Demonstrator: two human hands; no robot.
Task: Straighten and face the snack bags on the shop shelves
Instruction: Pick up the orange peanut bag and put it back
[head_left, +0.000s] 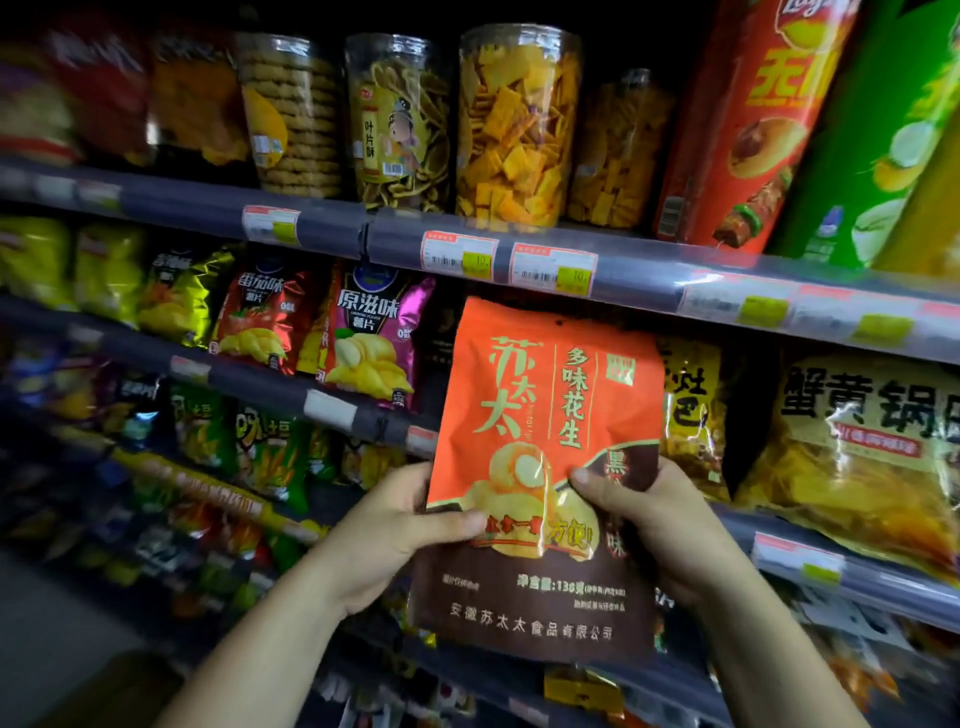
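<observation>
Foil chip bags line the shelves at far left, among them a red chip bag (262, 317) and, just right of it, a pink chip bag (371, 338), both upright and facing out on the middle shelf (249, 376). Above them, on the upper shelf (639, 278), stand clear plastic snack tubs (517, 127), with a red crisp tube (748, 119) leaning further right. Nearer, the left hand (387, 525) grips the lower left edge of an orange and brown peanut bag (545, 467), thumb pressed across its front. This bag is held upright in front of the middle shelf, label facing the camera, off the shelf. The right hand (657, 519) clasps its lower right edge, thumb on the front, fingers behind. Right of it, a yellow snack bag (862, 447) stands on the shelf.
</observation>
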